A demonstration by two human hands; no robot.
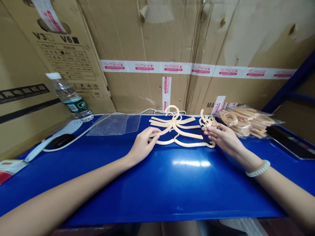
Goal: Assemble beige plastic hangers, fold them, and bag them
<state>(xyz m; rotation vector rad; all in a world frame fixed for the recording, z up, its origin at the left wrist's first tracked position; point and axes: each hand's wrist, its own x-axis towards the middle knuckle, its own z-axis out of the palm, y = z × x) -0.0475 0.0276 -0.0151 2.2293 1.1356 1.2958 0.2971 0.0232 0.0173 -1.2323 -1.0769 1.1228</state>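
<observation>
In the head view, the left hand (pixel 145 142)'s fingers pinch one of the overlapping beige hangers (pixel 187 133) mid-surface (pixel 147 186); the right hand (pixel 225 137)'s narrow beside small curved pieces (pixel 203 122), grip unclear to me. A tug might drag neighbours, since they overlap. The clear bag (pixel 246 119) contains similar beige pieces, the bottle (pixel 72 100) clear liquid.

Cream hangers (pixel 185 132) lie mid-view on the blue tabletop (pixel 172 186) — the left hand (pixel 142 144) pinches an arm of one at their eight o'clock. Near three, the right hand (pixel 223 137) reaches smaller cream pieces (pixel 203 118), its grip unclear; farther out sits a bagged bundle (pixel 246 119). Toward half past nine — a water bottle (pixel 73 98).
</observation>
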